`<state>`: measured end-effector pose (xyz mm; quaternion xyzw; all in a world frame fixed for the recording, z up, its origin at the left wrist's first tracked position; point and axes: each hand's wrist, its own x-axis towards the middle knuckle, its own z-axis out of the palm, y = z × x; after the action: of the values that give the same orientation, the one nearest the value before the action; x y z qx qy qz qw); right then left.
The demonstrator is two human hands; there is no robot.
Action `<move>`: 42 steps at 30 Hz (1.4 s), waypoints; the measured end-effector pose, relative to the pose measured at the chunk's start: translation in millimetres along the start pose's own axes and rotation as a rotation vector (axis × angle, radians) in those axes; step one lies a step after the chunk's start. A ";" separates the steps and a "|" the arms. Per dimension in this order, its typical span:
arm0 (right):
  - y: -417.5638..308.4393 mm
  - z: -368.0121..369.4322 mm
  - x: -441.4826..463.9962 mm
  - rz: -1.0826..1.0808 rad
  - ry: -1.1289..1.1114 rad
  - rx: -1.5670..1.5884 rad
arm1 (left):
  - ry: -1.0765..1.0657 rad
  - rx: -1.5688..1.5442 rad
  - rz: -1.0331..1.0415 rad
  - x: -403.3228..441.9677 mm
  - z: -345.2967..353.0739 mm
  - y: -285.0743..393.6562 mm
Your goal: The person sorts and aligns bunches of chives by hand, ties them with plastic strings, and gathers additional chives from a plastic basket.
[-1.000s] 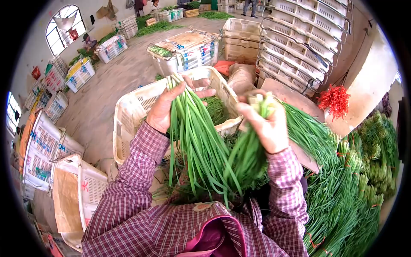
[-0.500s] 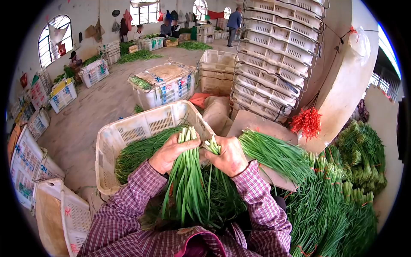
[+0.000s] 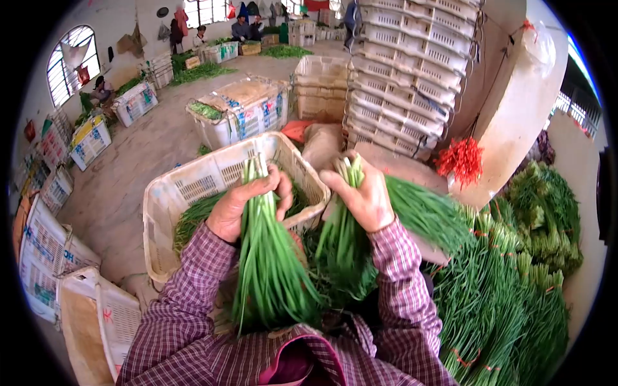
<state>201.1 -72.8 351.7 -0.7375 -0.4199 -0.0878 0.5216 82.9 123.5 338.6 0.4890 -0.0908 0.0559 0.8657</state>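
Note:
My left hand [image 3: 248, 201] is closed round the pale stem ends of a bunch of long green stalks [image 3: 267, 270], whose leaves hang down before my chest. To its right, my right hand [image 3: 365, 196] grips a smaller bunch of stalks [image 3: 341, 241] near the top, also hanging down. The two hands are apart. Just beyond them stands a white plastic crate [image 3: 183, 183] with loose green stalks inside [image 3: 193, 219]. A board [image 3: 405, 164] to the right of my right hand bears another pile of stalks [image 3: 428, 209].
Banded green bundles [image 3: 489, 296] are heaped at the right. Red ties [image 3: 460, 162] hang by the pillar [image 3: 515, 116]. Stacked crates [image 3: 405, 77] rise behind the board. A lidded crate [image 3: 241, 109] stands ahead, another crate [image 3: 103, 321] at lower left. People [image 3: 241, 29] sit far back.
My hands were close together half a second ago and are now farther apart, each still holding stalks. The bunch in my left hand hangs fuller. The view has shifted slightly.

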 end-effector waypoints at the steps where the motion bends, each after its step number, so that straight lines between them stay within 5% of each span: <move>1: 4.4 13.3 -0.2 -0.016 -0.033 0.209 | 0.076 -0.028 -0.002 -0.3 4.9 -10.2; 4: -9.9 40.9 -14.0 0.168 -0.225 0.993 | 0.234 -0.152 0.017 -1.3 -4.3 -40.5; 8: 4.2 73.3 -28.0 0.263 -0.111 0.991 | 0.238 -0.202 0.042 -6.0 -8.3 -58.1; 10: 6.1 89.6 -31.1 0.129 0.052 1.059 | 0.257 -0.197 0.043 -6.6 -6.8 -63.8; 12: 17.8 91.2 -33.2 0.116 0.037 0.936 | 0.183 -0.193 0.019 -7.2 -1.7 -64.7; 16: 20.6 81.1 -26.7 -0.180 0.248 0.050 | 0.152 -0.134 -0.076 -13.3 -17.2 -70.4; 19: 18.3 68.6 -19.6 -0.258 0.092 -0.403 | 0.160 -0.158 -0.128 -12.2 -18.5 -72.3; 22: 15.0 55.2 -9.9 -0.114 -0.209 -0.560 | 0.171 -0.089 -0.233 -9.3 -6.2 -64.0; 24: 27.7 50.8 -1.7 -0.200 -0.234 -0.554 | 0.127 -0.040 -0.277 -4.2 5.0 -60.0; 28: 38.8 47.1 -6.4 0.230 -0.588 0.562 | 0.144 -0.017 -0.122 12.0 -0.5 -44.5; 32: 67.0 67.4 -55.0 0.067 -0.493 0.494 | -0.012 0.012 0.219 29.4 -28.3 3.4; 34: 100.7 62.3 -83.9 0.168 -0.453 0.265 | -0.032 -0.175 0.242 31.5 -44.9 29.6; 35: 100.4 48.3 -91.4 0.390 -0.519 0.417 | -0.011 -0.151 0.293 31.0 -52.8 42.2; 36: 118.4 39.5 -97.8 0.164 -0.451 0.265 | -0.009 -0.135 0.305 28.5 -55.6 48.5; 38: 134.5 10.8 -108.0 0.346 -0.583 0.201 | 0.040 -0.077 0.387 23.5 -61.3 55.1; 39: 146.4 2.6 -122.9 0.329 -0.500 -0.177 | 0.051 -0.121 0.374 21.2 -64.5 55.9; 42: 140.8 -38.9 -120.1 0.346 -0.485 -0.079 | 0.095 -0.061 0.418 15.1 -67.9 44.4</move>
<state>237.3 -183.5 202.7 -0.8173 -0.3965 0.1650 0.3842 96.4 204.7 344.7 0.4301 -0.1509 0.2543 0.8530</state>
